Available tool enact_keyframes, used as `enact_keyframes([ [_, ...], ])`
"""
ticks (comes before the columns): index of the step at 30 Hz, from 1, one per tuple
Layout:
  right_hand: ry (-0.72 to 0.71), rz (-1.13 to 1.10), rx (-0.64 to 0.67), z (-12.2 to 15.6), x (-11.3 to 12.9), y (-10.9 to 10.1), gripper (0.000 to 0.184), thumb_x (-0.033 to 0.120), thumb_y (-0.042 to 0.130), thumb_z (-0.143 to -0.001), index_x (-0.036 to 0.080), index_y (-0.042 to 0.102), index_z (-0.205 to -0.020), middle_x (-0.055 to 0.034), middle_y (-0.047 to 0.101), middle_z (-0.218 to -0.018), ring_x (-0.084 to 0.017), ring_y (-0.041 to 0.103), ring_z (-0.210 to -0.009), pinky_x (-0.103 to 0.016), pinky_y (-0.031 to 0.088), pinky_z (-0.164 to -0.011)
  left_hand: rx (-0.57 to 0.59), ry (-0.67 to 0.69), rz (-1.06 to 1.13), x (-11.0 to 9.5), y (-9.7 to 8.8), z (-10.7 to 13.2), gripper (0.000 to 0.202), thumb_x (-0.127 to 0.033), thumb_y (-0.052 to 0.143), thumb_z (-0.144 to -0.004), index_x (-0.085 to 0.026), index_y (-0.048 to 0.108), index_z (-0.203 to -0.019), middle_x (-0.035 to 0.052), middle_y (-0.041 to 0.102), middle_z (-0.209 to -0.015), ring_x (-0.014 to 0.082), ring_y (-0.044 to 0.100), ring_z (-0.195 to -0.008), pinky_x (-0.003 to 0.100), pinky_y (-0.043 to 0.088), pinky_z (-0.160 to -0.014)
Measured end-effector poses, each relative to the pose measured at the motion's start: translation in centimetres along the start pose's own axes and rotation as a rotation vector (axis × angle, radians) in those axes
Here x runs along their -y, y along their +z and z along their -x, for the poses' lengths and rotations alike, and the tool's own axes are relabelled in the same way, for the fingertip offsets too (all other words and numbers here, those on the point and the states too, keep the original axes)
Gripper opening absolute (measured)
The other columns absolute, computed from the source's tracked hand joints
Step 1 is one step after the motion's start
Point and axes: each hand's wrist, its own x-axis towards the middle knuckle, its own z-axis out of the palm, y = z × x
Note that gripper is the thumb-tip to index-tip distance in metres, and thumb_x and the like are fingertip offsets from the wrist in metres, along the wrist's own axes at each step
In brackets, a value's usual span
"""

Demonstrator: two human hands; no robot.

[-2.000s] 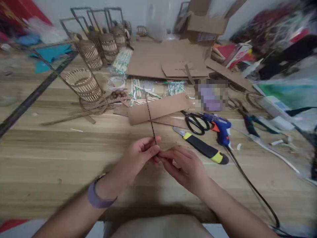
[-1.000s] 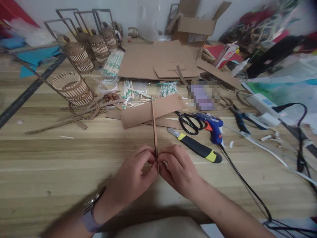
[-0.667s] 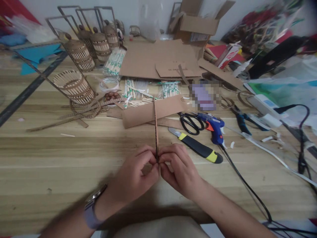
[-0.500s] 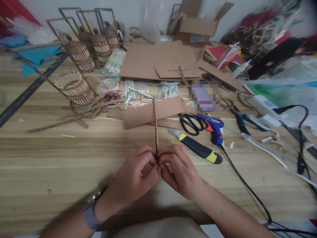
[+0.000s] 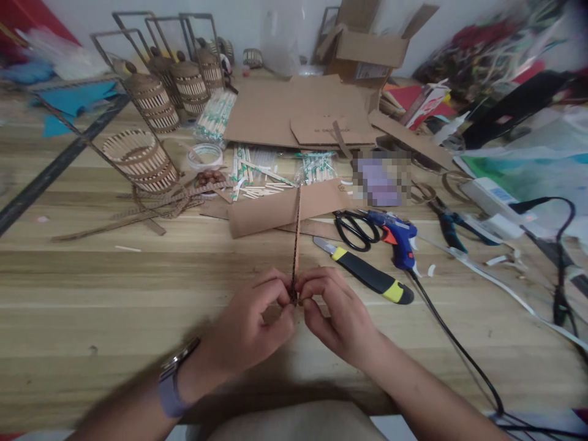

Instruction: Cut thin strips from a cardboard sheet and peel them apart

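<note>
A narrow cardboard strip [image 5: 296,245] stands on edge and points away from me, its corrugated side showing. My left hand [image 5: 257,321] pinches its near end between thumb and fingers. From the other side my right hand [image 5: 337,312] closes its fingertips on the same end. The fingertips hide how that end is shaped. Beyond the strip lies a flat cardboard piece [image 5: 264,215]. A utility knife [image 5: 367,272] with a black and yellow handle rests to the right of my right hand, its blade out.
Black-handled scissors [image 5: 356,231] and a blue glue gun [image 5: 399,239] lie on the right, the gun's cable running toward me. Pliers [image 5: 452,229] are farther right. At the back left stand a stick basket [image 5: 138,160], small lanterns [image 5: 154,101] and a tape roll [image 5: 204,157].
The strip's far end has swung slightly to the right. My right hand's thumb and fingertips have shifted a little, while my left hand keeps its pinch.
</note>
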Motion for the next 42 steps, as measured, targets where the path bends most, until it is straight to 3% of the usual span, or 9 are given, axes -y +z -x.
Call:
enact_keyframes([
  [14, 0.172, -0.281, 0.029, -0.30, -0.25, -0.23, 0.016, 0.010, 0.051, -0.093, 0.024, 0.050, -0.087, -0.0017, 0.067, -0.087, -0.015, 0.067, -0.081, -0.026, 0.055, -0.066, 0.024, -0.012, 0.082, -0.18, -0.41, -0.20, 0.014, -0.014, 0.052, -0.086, -0.020, 0.055, -0.074, -0.0001, 0.061, -0.082, 0.0133, 0.060, -0.078, 0.025, 0.047, -0.073],
  [19, 0.077, -0.179, 0.011, -0.26, -0.34, -0.28, 0.007, 0.018, 0.058, -0.096, 0.025, 0.058, -0.097, -0.0032, 0.070, -0.091, -0.017, 0.070, -0.087, -0.030, 0.058, -0.073, -0.029, -0.027, 0.070, -0.12, -0.39, -0.25, 0.015, -0.016, 0.052, -0.087, -0.020, 0.055, -0.074, 0.0008, 0.063, -0.085, 0.0138, 0.061, -0.079, 0.026, 0.048, -0.073],
  [22, 0.023, -0.105, 0.003, -0.11, -0.43, -0.32, 0.012, 0.027, 0.068, -0.094, 0.024, 0.061, -0.104, -0.0046, 0.072, -0.097, -0.018, 0.071, -0.090, -0.031, 0.060, -0.075, -0.052, 0.027, 0.049, 0.04, -0.37, -0.24, 0.014, -0.014, 0.053, -0.088, -0.020, 0.057, -0.076, 0.0007, 0.064, -0.087, 0.0129, 0.061, -0.080, 0.024, 0.047, -0.072],
  [27, 0.036, -0.064, -0.036, -0.12, -0.34, -0.25, 0.009, 0.016, 0.063, -0.095, 0.025, 0.064, -0.098, -0.0033, 0.074, -0.093, -0.017, 0.073, -0.087, -0.030, 0.061, -0.072, -0.041, 0.068, -0.012, 0.16, -0.32, -0.10, 0.014, -0.011, 0.052, -0.089, -0.020, 0.056, -0.078, 0.0000, 0.062, -0.087, 0.0130, 0.061, -0.084, 0.023, 0.048, -0.076],
  [33, 0.040, -0.038, -0.084, -0.18, -0.06, -0.23, 0.015, 0.012, 0.062, -0.092, 0.025, 0.066, -0.098, -0.0038, 0.075, -0.093, -0.018, 0.073, -0.085, -0.031, 0.061, -0.072, 0.000, -0.008, -0.057, 0.37, -0.17, 0.30, 0.006, -0.025, 0.060, -0.098, -0.021, 0.061, -0.093, 0.0016, 0.064, -0.098, 0.0162, 0.062, -0.094, 0.027, 0.049, -0.084],
  [42, 0.036, -0.002, -0.063, -0.17, 0.04, -0.46, 0.013, 0.012, 0.059, -0.094, 0.025, 0.060, -0.097, -0.0025, 0.075, -0.095, -0.018, 0.072, -0.088, -0.035, 0.057, -0.078, -0.042, 0.149, -0.133, 0.17, -0.23, 0.38, 0.012, -0.014, 0.055, -0.101, -0.020, 0.061, -0.093, 0.0020, 0.064, -0.100, 0.0133, 0.063, -0.096, 0.022, 0.049, -0.087],
])
